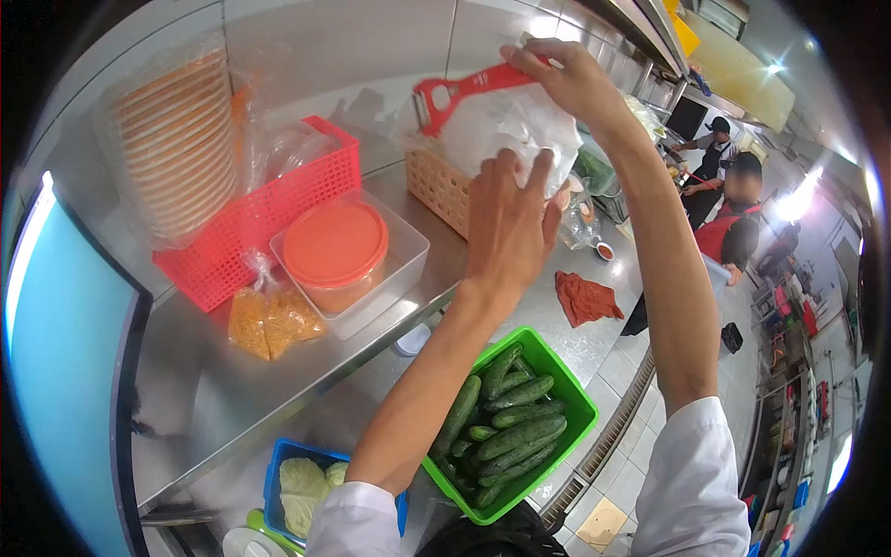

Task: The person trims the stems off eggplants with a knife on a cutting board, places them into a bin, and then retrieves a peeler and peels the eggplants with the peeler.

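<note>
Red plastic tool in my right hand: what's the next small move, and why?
Probably lift the red plastic tool clear of the white plastic: your right hand holds its end, and your left hand is at the plastic, placed to steady it over the tan basket.

The flat red plastic tool (487, 80) looks smooth, the thin white plastic bag (492, 125) crinkled and glossy, the long grey metal shelf (213, 404) shiny, the crumpled red-brown cloth (587, 299) matt.

- Left passage was blocked by stacked cups (176, 139) and a red basket (212, 256).
- Above the beige basket (438, 195), passage was obstructed by a white bag (492, 121).
- At right, room was left around a red cloth (587, 299).
</note>
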